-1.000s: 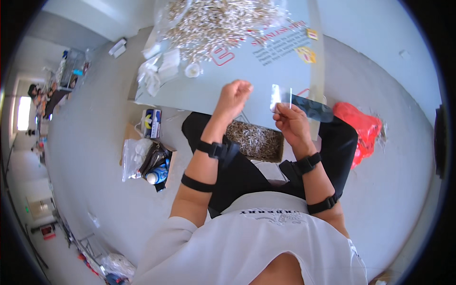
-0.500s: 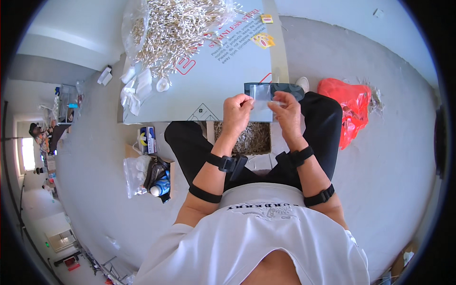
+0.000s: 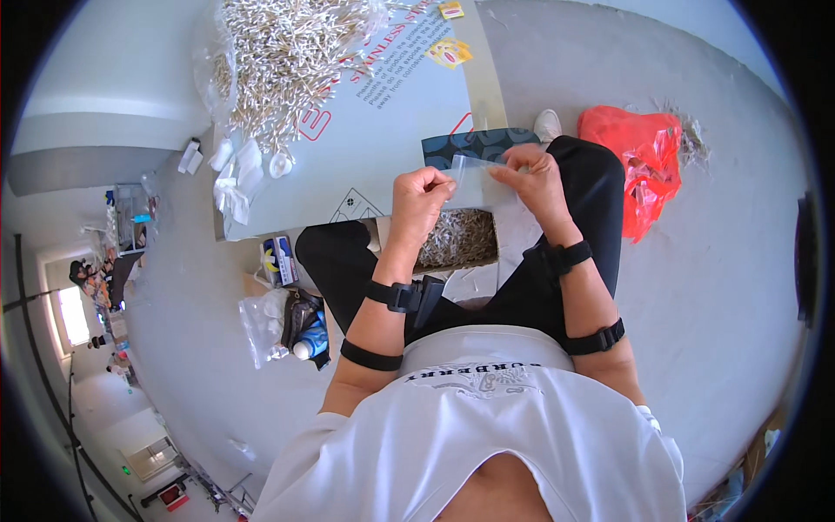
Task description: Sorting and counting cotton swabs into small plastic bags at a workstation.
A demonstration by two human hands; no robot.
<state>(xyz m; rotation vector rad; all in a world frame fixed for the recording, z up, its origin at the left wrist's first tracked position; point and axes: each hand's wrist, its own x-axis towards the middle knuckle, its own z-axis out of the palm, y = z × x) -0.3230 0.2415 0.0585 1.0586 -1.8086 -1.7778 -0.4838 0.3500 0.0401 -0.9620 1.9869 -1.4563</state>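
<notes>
- Through the head camera I see the left hand (image 3: 422,196) near the bench's front edge, its grip closed on the left side of a small, flat, clear plastic bag (image 3: 472,180).
- I have the right hand (image 3: 537,181) opposite, thumb and fingers pinching the bag's right side.
- I see the bag stretched between both grips, raised over the front edge of the grey-blue, sheet-covered bench (image 3: 317,193), toward its front right corner.
- Behind the bag I make out a dark blue-green patterned strip (image 3: 442,151), reaching past the bench's right edge.
- Below the front edge, between the knees, I find an open cardboard box full of thin, pale sticks (image 3: 459,239).
- Along the bench's left edge I see a big heap of white-tipped cotton swabs (image 3: 283,74), with crumpled white wrappings (image 3: 237,184) nearer the front left corner.
- By the right edge, farther back, I count yellow packets (image 3: 450,53).
- On the floor, right of the bench, I spot a red plastic bag (image 3: 639,143).
</notes>
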